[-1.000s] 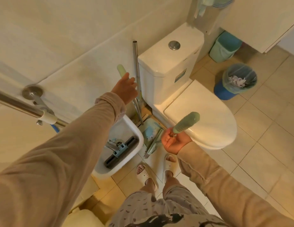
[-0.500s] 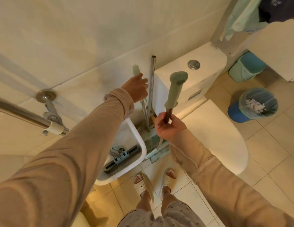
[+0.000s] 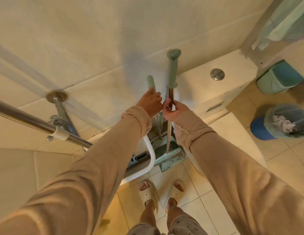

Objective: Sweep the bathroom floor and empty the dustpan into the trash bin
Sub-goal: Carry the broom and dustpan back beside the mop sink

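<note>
My right hand (image 3: 175,110) grips the shaft of a broom just below its green handle (image 3: 172,70); the broom stands upright and its head (image 3: 168,158) rests in the green dustpan (image 3: 164,154) on the floor between the toilet and a white basin. My left hand (image 3: 150,103) is closed around the other green-tipped handle (image 3: 150,83), which runs down toward the dustpan. The two hands are almost touching. A blue trash bin (image 3: 282,123) lined with a clear bag and holding crumpled paper stands on the floor at the right.
The white toilet (image 3: 215,92) with its cistern and flush button is right of the broom. A white basin (image 3: 148,160) sits on the floor to the left. A steel rail (image 3: 29,122) crosses the left side. A green bin (image 3: 280,80) stands in the far corner. My slippered feet (image 3: 161,190) stand on beige tiles.
My right hand has swung the broom from a tilt to upright and brought it next to my left hand. The view has shifted toward the wall.
</note>
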`<state>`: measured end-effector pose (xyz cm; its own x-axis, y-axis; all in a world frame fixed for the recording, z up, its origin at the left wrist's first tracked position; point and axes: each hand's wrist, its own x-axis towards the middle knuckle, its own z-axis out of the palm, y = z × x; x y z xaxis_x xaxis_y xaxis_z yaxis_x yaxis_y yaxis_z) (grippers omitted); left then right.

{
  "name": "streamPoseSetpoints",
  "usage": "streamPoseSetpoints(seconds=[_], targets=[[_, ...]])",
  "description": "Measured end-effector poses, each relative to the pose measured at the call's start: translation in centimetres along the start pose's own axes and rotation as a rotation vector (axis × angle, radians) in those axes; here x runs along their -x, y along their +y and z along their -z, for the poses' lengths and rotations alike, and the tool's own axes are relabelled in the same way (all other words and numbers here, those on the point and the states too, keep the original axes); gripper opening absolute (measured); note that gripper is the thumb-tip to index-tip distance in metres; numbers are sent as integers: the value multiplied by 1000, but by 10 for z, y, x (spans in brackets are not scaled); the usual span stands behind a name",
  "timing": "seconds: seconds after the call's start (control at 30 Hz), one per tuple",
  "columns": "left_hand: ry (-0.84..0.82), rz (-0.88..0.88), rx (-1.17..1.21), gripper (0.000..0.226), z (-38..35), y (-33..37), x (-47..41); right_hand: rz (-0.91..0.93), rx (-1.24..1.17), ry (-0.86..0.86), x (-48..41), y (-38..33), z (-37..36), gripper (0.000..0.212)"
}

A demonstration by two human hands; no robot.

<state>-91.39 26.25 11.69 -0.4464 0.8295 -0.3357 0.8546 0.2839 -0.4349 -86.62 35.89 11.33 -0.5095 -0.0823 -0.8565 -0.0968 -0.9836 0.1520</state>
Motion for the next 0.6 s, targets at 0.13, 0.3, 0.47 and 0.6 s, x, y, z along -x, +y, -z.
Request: streamPoseSetpoints(seconds=[0.13, 0.3, 0.47, 0.6], targets=[[20, 4, 31, 27, -5, -1, 1, -9, 29, -43, -3, 1, -13, 16], [28, 55, 94, 46, -14, 2, 6, 15, 92, -120, -5, -6, -20, 49], [11, 114, 144, 52, -15, 10, 14, 133, 441, -199, 5, -19, -3, 35], [102, 178, 275, 57, -22, 26, 26, 186, 1023, -180, 19, -27, 37, 11]])
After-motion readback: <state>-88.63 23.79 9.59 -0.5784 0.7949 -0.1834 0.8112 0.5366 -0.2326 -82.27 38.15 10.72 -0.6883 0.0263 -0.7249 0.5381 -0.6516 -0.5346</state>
